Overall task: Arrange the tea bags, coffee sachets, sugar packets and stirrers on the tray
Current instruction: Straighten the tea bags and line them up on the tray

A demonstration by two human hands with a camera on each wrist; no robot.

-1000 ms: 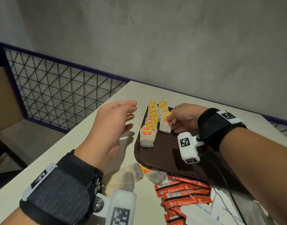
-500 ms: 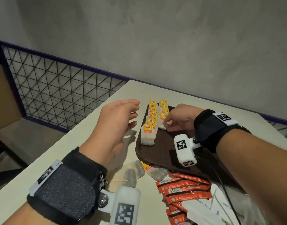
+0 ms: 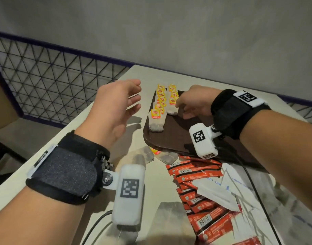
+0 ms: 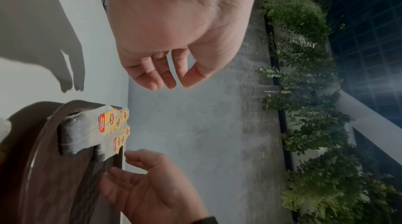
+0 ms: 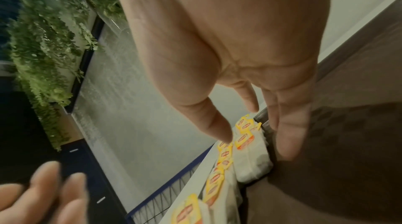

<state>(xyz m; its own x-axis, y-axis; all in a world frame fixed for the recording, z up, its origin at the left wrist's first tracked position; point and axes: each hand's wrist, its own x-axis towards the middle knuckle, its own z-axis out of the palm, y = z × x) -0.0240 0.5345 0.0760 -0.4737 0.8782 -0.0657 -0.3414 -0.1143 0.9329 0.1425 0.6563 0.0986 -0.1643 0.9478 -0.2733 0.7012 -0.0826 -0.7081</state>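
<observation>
A dark brown tray (image 3: pixel 176 138) lies on the cream table. Two rows of yellow-tagged tea bags (image 3: pixel 159 110) stand at its far left, the right row (image 3: pixel 172 105) shorter. My right hand (image 3: pixel 182 109) rests on the tray against that right row with straight fingers; in the right wrist view the thumb (image 5: pixel 217 124) touches a tag and the other fingers (image 5: pixel 287 138) lie on the tray (image 5: pixel 348 159) beside a tea bag (image 5: pixel 252 162). Left of the tray my left hand (image 3: pixel 139 96) hovers open and empty, as the left wrist view (image 4: pixel 172 83) confirms. Red coffee sachets (image 3: pixel 196 174) and white sugar packets (image 3: pixel 220 190) lie near me.
Two loose tea bags (image 3: pixel 148 155) lie on the table (image 3: pixel 77 147) at the tray's near edge. The table's left edge drops toward a black mesh railing (image 3: pixel 54 82). A grey wall stands behind. A black cable (image 3: pixel 254 183) crosses the sugar packets.
My right hand has pushed a tea bag into the right row and now rests beside it with looser fingers. The left hand hovers in almost the same place.
</observation>
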